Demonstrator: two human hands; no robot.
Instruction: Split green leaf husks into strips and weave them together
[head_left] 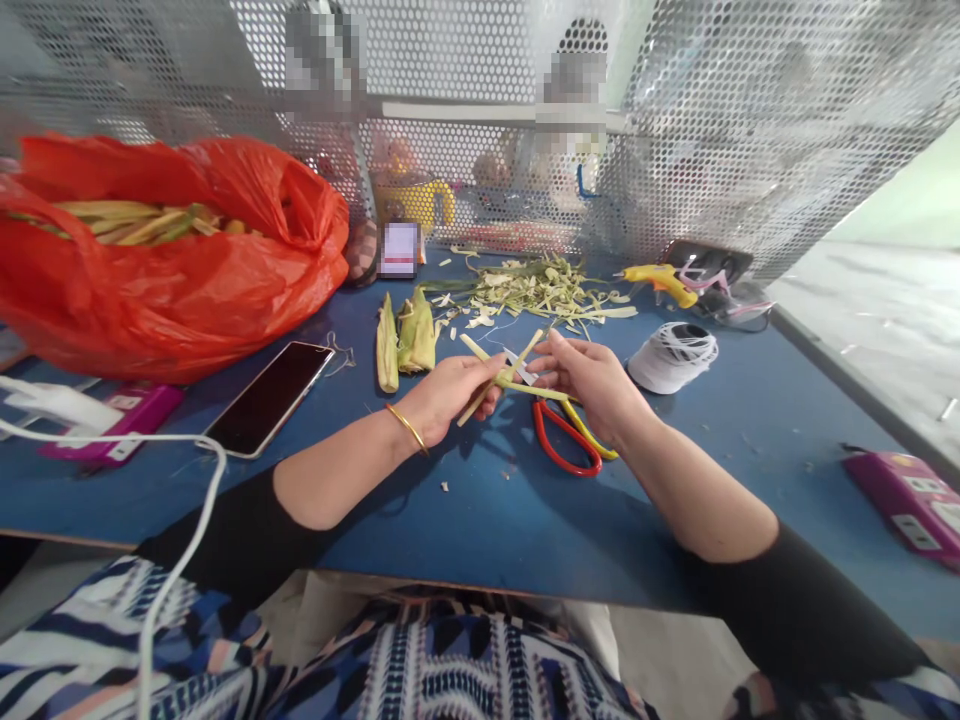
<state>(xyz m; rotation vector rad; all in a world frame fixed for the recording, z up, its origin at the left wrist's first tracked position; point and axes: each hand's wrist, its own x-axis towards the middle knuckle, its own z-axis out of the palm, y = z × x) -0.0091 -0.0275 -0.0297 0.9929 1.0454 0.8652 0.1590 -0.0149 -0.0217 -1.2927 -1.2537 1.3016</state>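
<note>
My left hand point(463, 388), with a gold bangle at the wrist, pinches crossed pale green strips point(513, 380) that look like corn husk. To the right of them, my right hand point(592, 378) has its fingers curved and slightly apart, close to the strip ends; no firm grip shows. Just below the strips lie scissors point(568, 462) with one red and one yellow handle, their blades partly hidden by the strips and fingers. Beyond my left hand are a husk bundle point(417, 335) and a slimmer husk piece point(386, 345). A cone of white thread point(671, 360) stands beside my right hand.
A red plastic bag point(247, 290) full of husks fills the left. Husk scraps point(536, 285) are heaped before the perforated metal screen point(480, 60). A phone point(270, 398), purple power strips point(120, 425) and a yellow glue gun point(664, 282) lie around; a white cable point(199, 520) crosses the left.
</note>
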